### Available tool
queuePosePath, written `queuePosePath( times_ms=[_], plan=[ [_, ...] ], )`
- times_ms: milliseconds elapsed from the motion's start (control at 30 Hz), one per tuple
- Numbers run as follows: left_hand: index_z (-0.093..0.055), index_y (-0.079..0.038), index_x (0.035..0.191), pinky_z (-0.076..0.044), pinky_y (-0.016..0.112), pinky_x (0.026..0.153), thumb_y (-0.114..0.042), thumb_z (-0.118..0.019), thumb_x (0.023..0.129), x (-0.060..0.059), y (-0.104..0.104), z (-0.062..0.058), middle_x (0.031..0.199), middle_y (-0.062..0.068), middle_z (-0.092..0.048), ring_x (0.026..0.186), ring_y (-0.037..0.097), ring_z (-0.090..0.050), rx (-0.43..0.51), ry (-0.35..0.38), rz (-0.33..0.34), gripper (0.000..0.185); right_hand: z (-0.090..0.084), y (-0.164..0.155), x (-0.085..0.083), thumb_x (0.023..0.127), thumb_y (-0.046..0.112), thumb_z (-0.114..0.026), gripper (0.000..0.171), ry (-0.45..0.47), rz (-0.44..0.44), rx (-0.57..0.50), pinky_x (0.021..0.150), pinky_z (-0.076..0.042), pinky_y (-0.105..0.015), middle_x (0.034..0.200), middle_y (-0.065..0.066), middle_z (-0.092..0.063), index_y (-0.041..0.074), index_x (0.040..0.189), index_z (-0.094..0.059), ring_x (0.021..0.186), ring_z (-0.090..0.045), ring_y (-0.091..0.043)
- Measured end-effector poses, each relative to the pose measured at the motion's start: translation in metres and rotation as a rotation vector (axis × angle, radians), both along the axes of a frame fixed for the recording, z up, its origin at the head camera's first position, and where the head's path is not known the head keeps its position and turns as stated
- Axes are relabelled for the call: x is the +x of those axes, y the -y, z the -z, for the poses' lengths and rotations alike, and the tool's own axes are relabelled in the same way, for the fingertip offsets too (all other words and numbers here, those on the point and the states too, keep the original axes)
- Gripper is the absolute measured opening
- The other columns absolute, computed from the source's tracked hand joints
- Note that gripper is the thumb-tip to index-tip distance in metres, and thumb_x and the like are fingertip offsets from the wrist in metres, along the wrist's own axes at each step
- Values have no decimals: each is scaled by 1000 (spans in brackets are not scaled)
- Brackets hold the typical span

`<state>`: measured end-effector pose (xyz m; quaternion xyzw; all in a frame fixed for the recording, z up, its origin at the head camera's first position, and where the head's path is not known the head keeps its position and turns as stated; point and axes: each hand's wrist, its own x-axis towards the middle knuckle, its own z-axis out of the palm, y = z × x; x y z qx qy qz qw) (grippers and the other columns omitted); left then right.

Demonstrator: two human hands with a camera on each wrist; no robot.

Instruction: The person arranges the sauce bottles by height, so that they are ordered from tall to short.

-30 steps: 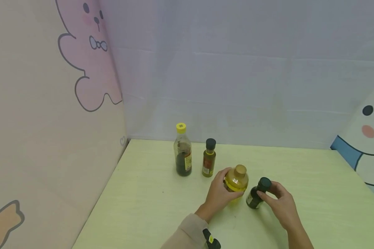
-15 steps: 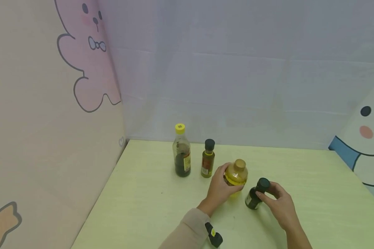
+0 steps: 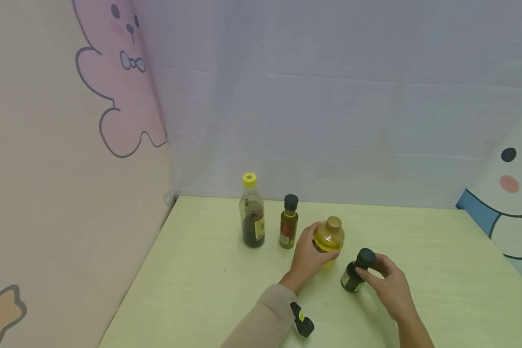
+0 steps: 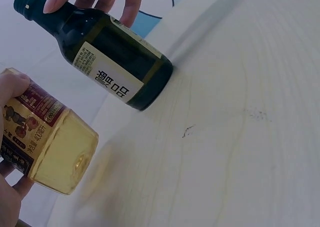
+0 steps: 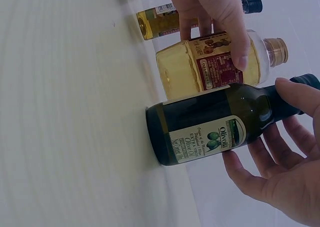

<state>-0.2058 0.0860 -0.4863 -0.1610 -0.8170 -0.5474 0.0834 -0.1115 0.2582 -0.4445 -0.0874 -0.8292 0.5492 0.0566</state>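
Observation:
My left hand grips a clear bottle of yellow liquid with a gold cap, fingers and thumb around its sides. In the left wrist view, the base of this bottle shows with a shadow on the table apart from it. On the right, my right hand pinches the neck of a dark green olive oil bottle, just below its cap. That bottle stands close to the yellow one, its base at the tabletop; its label reads "Extra Virgin Olive Oil" in the right wrist view.
Farther back and left stand a tall bottle of dark liquid with a yellow cap and a small black-capped bottle. The pale table meets a curtain behind and a cartoon-printed wall at left.
My left hand has moved the yellow bottle forward, away from me, and up a little in the head view. My right hand and the olive oil bottle stay nearly in place.

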Motion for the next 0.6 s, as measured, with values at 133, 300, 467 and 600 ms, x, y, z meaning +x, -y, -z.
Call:
queuePosePath(
  times_ms=[133,300,467,600],
  plan=[
    [-42,-21,130,-40,33,89,-35,-81,65,-4,-1,3,118,-8,-47,106,8,-46,3,-8,-10,77,-1,1,0,79,30,-70,56,10,-1,-2,93,-25,-60,123,-25,-47,-1,119,-46,114,-42,-34],
    [-42,-20,131,-40,32,89,-32,-80,66,-10,-3,5,117,-7,-47,105,8,-46,15,-31,-16,76,-1,2,-1,79,31,-70,56,17,3,1,93,-26,-58,123,-24,-48,-1,119,-47,113,-42,-34],
    [-41,-20,131,-41,33,88,-32,-80,67,-15,-5,8,118,-6,-47,105,9,-46,22,-36,-10,76,0,1,-2,79,31,-70,56,24,5,1,94,-25,-59,123,-24,-48,0,119,-47,114,-42,-34],
    [-41,-20,132,-40,33,88,-31,-79,68,-18,-7,9,118,-6,-47,105,9,-46,26,-28,-9,75,1,0,-2,78,32,-70,59,38,-4,0,93,-23,-61,124,-24,-46,0,121,-45,115,-41,-35]
  ],
)
